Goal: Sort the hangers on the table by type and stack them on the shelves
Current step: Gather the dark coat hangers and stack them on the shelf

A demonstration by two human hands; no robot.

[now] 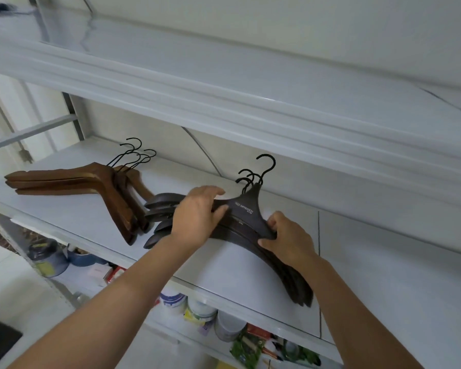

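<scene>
- The dark brown hanger stack (246, 209) lies flat on the middle shelf (64, 214), hooks toward the wall.
- The left hand (197, 217) grasps its left arm.
- The right hand (288, 238) pinches its right arm.
- The lighter wooden hangers (91, 179) lie just beside it, possibly touching.

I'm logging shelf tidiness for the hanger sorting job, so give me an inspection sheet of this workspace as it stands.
Surface: white shelf, glossy; the hangers lie flat on it.
Job's things: dark hangers stacked at centre, hooks toward the wall; wooden hangers stacked beside them on the left.
Clutter: tubs and packets on the shelf below.
Grippers: left hand and right hand each grip the dark hangers.
Cables: thin curved line on the wall; cable or crack, cannot tell.
Surroundings: upper shelf, white wall.
</scene>
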